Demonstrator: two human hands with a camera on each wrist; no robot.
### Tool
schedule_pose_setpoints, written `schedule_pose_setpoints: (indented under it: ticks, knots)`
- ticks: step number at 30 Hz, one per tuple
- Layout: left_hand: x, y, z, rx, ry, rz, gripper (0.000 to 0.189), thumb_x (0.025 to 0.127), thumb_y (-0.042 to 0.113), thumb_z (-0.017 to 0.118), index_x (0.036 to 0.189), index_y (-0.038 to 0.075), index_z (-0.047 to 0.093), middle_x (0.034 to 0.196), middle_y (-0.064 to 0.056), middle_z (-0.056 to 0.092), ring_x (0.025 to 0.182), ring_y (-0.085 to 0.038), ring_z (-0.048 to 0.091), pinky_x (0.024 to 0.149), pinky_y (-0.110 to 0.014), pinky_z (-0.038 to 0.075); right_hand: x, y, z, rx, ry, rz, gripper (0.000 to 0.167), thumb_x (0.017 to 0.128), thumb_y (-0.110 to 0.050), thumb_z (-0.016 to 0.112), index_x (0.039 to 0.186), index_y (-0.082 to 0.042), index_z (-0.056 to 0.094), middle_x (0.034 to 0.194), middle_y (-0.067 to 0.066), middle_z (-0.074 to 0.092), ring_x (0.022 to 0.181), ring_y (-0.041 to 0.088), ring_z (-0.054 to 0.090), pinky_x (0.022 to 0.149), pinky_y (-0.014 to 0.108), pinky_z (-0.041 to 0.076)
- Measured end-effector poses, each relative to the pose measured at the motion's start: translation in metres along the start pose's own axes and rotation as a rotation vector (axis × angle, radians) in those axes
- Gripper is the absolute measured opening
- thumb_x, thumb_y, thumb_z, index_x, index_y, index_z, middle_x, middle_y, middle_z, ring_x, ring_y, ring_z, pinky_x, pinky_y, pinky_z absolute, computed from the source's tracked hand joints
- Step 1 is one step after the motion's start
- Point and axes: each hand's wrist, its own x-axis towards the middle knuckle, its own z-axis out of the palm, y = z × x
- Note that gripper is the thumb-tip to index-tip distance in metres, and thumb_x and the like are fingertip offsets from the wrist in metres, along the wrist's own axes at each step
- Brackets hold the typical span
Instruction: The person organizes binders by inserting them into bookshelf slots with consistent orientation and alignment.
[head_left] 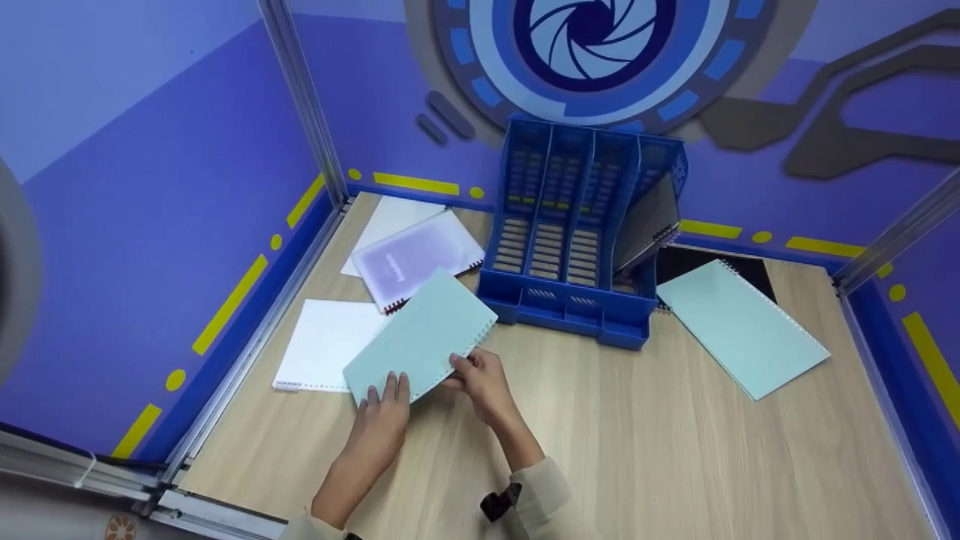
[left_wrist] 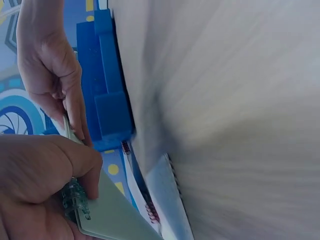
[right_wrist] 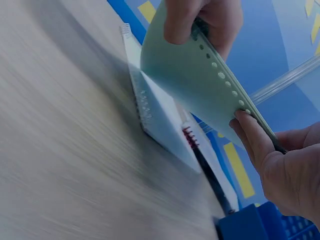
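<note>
A pale green ring-bound notebook [head_left: 424,337] is held tilted above the table's left half. My left hand [head_left: 384,424] grips its lower left part, fingers over the cover. At the bound edge, my right hand [head_left: 484,382] pinches the notebook between thumb and fingers. The left wrist view shows clear green binding rings [left_wrist: 76,199] beside the left hand. Punched holes [right_wrist: 221,75] run along the edge between both hands in the right wrist view. Behind the held notebook lie a white notebook [head_left: 330,341] and a purple notebook [head_left: 409,259] with red rings, partly covered by it.
A blue file rack [head_left: 566,300] with several slots stands at the back, a dark notebook [head_left: 649,225] leaning in its right slot. Right of it, another pale green notebook [head_left: 750,330] overlaps a black flat item [head_left: 754,274]. White sheets or a notebook [head_left: 375,225] lie at back left.
</note>
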Motion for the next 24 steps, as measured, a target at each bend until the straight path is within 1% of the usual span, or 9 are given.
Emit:
schedule_pose_setpoints:
  ticks: [3,6,10,13,17,20,24]
  knots:
    - [0.0,0.006,-0.001,0.008,0.031,0.012,0.058,0.084,-0.012,0.072,0.138,-0.012,0.052,0.137,-0.035,0.053,0.113,-0.06,0.057,0.085,-0.064,0.052,-0.003,-0.006,-0.004,-0.007,0.002,-0.015,0.025,0.101,0.001,0.053,0.119,0.018,0.058,0.103,0.021,0.069,0.088,0.022,0.072,0.079,0.034,0.06]
    - [0.001,0.012,-0.003,-0.002,0.039,0.023,0.058,0.085,-0.011,0.071,0.139,-0.012,0.051,0.139,-0.035,0.052,0.115,-0.06,0.056,0.087,-0.064,0.052,-0.007,-0.012,-0.008,-0.023,0.009,-0.034,0.027,0.101,0.001,0.053,0.12,0.018,0.058,0.106,0.023,0.069,0.09,0.023,0.072,0.08,0.034,0.059]
    - [0.002,0.017,-0.004,-0.05,0.051,0.032,0.059,0.086,-0.013,0.068,0.141,-0.011,0.049,0.142,-0.035,0.049,0.12,-0.062,0.052,0.092,-0.065,0.049,-0.012,-0.019,-0.015,-0.073,0.028,-0.06,0.025,0.101,-0.001,0.055,0.116,0.018,0.059,0.104,0.023,0.07,0.088,0.022,0.072,0.079,0.032,0.059]
    - [0.003,0.022,-0.002,-0.08,0.071,0.049,0.06,0.087,-0.014,0.067,0.143,-0.01,0.047,0.145,-0.035,0.047,0.124,-0.062,0.048,0.096,-0.066,0.046,-0.016,-0.023,-0.021,-0.096,0.048,-0.079,0.025,0.101,0.0,0.054,0.117,0.019,0.06,0.105,0.025,0.07,0.089,0.022,0.073,0.079,0.032,0.059]
    - [0.006,0.03,0.003,-0.098,0.082,0.082,0.062,0.089,-0.009,0.068,0.146,-0.009,0.044,0.15,-0.033,0.042,0.129,-0.061,0.044,0.1,-0.065,0.043,-0.021,-0.029,-0.03,-0.068,0.093,-0.089,0.028,0.101,0.002,0.053,0.122,0.019,0.058,0.11,0.027,0.069,0.093,0.025,0.073,0.08,0.033,0.059]
    - [0.01,0.036,0.007,-0.101,0.084,0.11,0.065,0.09,-0.004,0.069,0.149,-0.009,0.041,0.153,-0.032,0.038,0.133,-0.06,0.04,0.105,-0.063,0.04,-0.024,-0.033,-0.037,-0.052,0.132,-0.099,0.028,0.101,0.002,0.053,0.123,0.019,0.057,0.111,0.028,0.069,0.093,0.025,0.073,0.08,0.033,0.059]
    - [0.019,0.044,0.008,-0.099,0.103,0.153,0.071,0.09,0.002,0.071,0.152,-0.007,0.036,0.157,-0.031,0.033,0.138,-0.058,0.035,0.11,-0.06,0.036,-0.028,-0.043,-0.046,-0.042,0.177,-0.137,0.029,0.101,0.003,0.054,0.123,0.021,0.056,0.111,0.027,0.068,0.093,0.024,0.072,0.079,0.032,0.059]
